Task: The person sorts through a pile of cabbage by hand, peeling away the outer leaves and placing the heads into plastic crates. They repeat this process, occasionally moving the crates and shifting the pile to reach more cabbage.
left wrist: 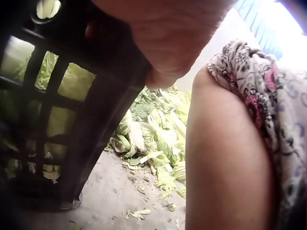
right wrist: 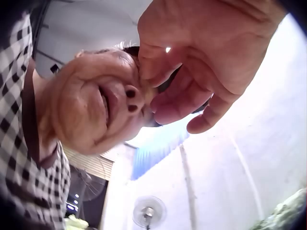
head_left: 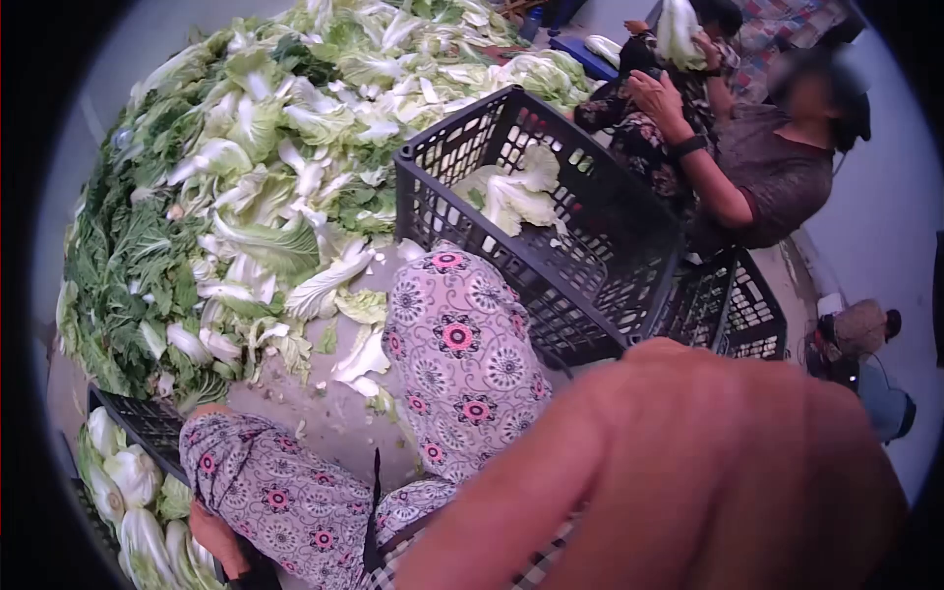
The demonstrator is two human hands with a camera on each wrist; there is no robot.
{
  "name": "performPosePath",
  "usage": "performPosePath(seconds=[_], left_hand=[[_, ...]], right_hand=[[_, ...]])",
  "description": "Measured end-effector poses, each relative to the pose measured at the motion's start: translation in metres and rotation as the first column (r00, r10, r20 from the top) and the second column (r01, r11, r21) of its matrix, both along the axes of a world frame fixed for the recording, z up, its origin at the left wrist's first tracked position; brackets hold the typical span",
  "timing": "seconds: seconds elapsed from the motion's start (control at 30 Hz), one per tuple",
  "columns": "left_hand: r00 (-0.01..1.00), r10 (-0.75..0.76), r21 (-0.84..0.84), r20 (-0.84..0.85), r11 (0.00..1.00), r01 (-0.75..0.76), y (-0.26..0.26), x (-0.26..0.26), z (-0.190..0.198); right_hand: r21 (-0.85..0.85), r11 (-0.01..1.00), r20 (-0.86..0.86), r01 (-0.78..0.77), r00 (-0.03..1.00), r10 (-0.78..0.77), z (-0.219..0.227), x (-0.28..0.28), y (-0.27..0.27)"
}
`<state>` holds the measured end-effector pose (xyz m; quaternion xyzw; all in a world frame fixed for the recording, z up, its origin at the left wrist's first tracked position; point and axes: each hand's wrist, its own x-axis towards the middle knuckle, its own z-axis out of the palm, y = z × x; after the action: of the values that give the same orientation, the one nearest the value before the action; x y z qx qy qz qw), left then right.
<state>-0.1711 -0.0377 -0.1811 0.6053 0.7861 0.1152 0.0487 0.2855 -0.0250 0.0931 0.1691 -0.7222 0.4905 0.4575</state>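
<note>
My right hand is raised close to the head camera and fills the lower right of the head view. In the right wrist view its loosely bent fingers are at the wearer's face, near the eye, and nothing is seen between them. Low on the left, my left hand is at the edge of a black plastic crate of trimmed Chinese cabbages. From the left wrist, that hand hangs over the slatted crate's top, thumb outside, other fingers mostly hidden behind the wall.
A large heap of cabbage leaves covers the far left floor. Another black crate with a few leaves stands beyond my patterned knees. Across from me, a seated person has a cabbage by the hands.
</note>
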Motion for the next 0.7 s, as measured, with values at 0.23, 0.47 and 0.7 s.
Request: performPosePath(seconds=[0.23, 0.47, 0.7], left_hand=[[0.994, -0.100, 0.320, 0.039, 0.944, 0.082, -0.002, 0.026, -0.001], [0.991, -0.085, 0.229, -0.106, 0.968, 0.107, -0.001, 0.022, 0.002], [0.991, -0.079, 0.209, -0.105, 0.973, 0.099, 0.005, 0.029, -0.001]], right_hand=[[0.044, 0.998, -0.063, -0.037, 0.997, 0.040, -0.004, -0.025, -0.002], [0.013, 0.999, -0.043, -0.046, 0.998, 0.047, -0.003, -0.019, -0.003], [0.093, 0.995, -0.126, -0.046, 0.990, 0.058, -0.001, -0.027, 0.000]])
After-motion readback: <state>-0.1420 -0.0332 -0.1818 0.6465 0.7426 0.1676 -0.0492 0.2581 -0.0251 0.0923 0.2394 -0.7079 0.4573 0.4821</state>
